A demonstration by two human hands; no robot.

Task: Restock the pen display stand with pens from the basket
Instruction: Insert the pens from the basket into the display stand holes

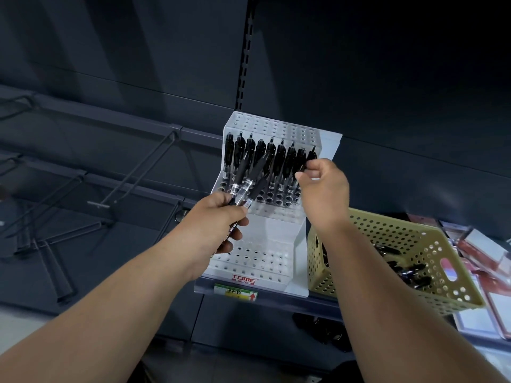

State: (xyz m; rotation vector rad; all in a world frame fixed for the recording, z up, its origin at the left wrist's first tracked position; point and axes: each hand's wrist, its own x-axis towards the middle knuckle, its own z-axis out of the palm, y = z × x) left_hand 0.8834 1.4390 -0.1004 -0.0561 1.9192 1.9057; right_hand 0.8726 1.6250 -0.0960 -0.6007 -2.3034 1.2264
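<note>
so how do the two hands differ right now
The left hand holds a bunch of black pens fanned upward, while the right hand pinches a single pen. The right hand is at the right end of the stand's filled row; the left hand sits lower, in front of the row's left part. Both have black pens in their grip.

Metal hooks (143, 165) are mounted along the left of a dark wall (387, 78). A green label (236, 293) is fixed to the shelf's (309, 301) front edge; pink packets (481, 255) are stacked at its right end.
</note>
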